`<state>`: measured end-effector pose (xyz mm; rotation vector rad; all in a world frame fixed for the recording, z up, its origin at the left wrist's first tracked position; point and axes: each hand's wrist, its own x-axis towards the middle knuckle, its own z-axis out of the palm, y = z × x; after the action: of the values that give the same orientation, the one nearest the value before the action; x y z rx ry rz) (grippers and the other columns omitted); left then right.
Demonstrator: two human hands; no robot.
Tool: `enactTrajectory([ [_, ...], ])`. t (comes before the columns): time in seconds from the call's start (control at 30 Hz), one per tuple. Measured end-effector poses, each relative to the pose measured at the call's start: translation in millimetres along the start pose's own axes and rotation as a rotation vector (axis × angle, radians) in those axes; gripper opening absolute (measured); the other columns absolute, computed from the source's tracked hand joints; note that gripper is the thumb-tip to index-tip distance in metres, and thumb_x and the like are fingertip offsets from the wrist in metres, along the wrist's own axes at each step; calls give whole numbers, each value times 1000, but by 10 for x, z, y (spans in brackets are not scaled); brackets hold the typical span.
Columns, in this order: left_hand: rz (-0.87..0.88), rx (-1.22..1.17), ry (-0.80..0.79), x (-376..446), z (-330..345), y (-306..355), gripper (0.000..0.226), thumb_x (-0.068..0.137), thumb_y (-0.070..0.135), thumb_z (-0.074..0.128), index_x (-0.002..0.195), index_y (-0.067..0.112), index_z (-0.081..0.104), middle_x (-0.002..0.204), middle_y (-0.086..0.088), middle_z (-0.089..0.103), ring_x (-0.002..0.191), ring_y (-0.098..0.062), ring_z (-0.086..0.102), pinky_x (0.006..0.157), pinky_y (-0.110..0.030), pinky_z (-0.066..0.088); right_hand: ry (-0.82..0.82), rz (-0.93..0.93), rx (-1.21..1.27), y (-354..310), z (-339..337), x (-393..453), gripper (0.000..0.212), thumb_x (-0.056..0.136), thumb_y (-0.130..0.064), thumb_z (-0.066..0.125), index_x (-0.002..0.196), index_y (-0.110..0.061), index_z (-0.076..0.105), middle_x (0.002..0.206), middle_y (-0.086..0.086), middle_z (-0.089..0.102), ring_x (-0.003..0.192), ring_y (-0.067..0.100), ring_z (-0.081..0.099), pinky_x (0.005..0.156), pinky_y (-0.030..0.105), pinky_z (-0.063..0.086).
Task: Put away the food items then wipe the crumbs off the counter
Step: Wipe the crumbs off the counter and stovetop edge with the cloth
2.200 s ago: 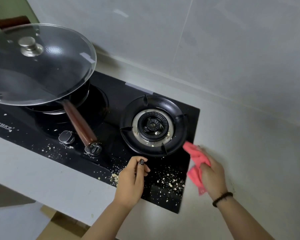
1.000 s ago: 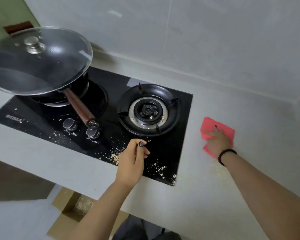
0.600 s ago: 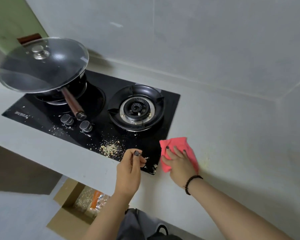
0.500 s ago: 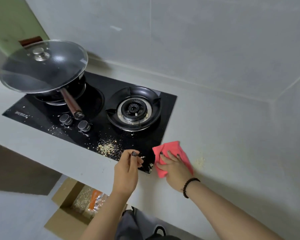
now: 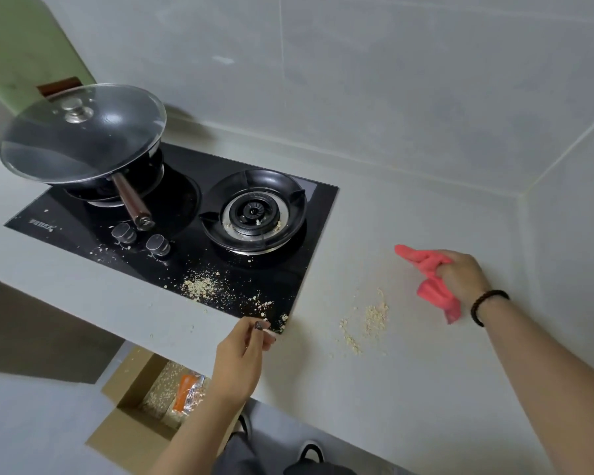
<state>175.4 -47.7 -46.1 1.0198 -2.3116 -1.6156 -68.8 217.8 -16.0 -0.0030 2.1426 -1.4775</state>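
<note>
My right hand (image 5: 462, 277) grips a bunched pink cloth (image 5: 426, 269) low over the grey counter (image 5: 408, 389), well right of the black gas stove (image 5: 186, 241). One heap of pale crumbs (image 5: 374, 317) lies on the counter left of the cloth. More crumbs (image 5: 201, 286) are strewn along the stove's front glass. My left hand (image 5: 240, 358) hovers at the counter's front edge by the stove's front right corner, fingers curled with the thumb against them, and nothing shows in it.
A black wok under a glass lid (image 5: 83, 132) sits on the left burner, its brown handle pointing toward two knobs (image 5: 141, 238). The right burner (image 5: 254, 210) is bare. On the floor below stands an open cardboard box (image 5: 141, 399) holding an orange packet (image 5: 186, 392).
My right hand carried the cloth from the stove's front right corner out to the right, and the cloth is now bunched. A crumb heap shows on the counter. My left hand barely moved.
</note>
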Motion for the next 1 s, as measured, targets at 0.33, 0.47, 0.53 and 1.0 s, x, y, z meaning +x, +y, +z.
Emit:
enactTrajectory([
  [0.33, -71, 51, 26, 4, -151, -145, 24, 100, 13, 38, 93, 20, 60, 83, 1, 69, 81, -12, 65, 70, -20, 46, -86, -161, -750, 778, 573, 225, 59, 91, 2, 41, 143, -27, 38, 159, 2, 8, 147, 25, -4, 117, 32, -5],
  [0.47, -35, 47, -22, 25, 13, -38, 25, 100, 13, 39, 92, 20, 61, 80, 1, 69, 77, -9, 65, 72, -22, 48, -240, -306, -658, 838, 1033, -177, 61, 88, 7, 40, 138, -27, 47, 157, -3, 14, 147, 21, -4, 116, 28, -6],
  [0.53, -7, 34, -47, 25, 68, 38, 24, 101, 15, 40, 91, 20, 62, 78, 1, 70, 75, -6, 64, 71, -20, 47, -293, -349, -605, 904, 1203, -371, 60, 88, 8, 39, 136, -27, 49, 156, -5, 15, 146, 17, -3, 114, 21, -6],
  [1.0, 52, 112, -195, -72, 336, 83, 23, 100, 12, 38, 95, 15, 60, 80, 2, 70, 76, -6, 63, 70, -14, 47, 116, -184, 283, 683, 529, -1326, 52, 83, 19, 36, 95, -17, 71, 102, -14, 72, 103, 0, 63, 87, 13, 48],
])
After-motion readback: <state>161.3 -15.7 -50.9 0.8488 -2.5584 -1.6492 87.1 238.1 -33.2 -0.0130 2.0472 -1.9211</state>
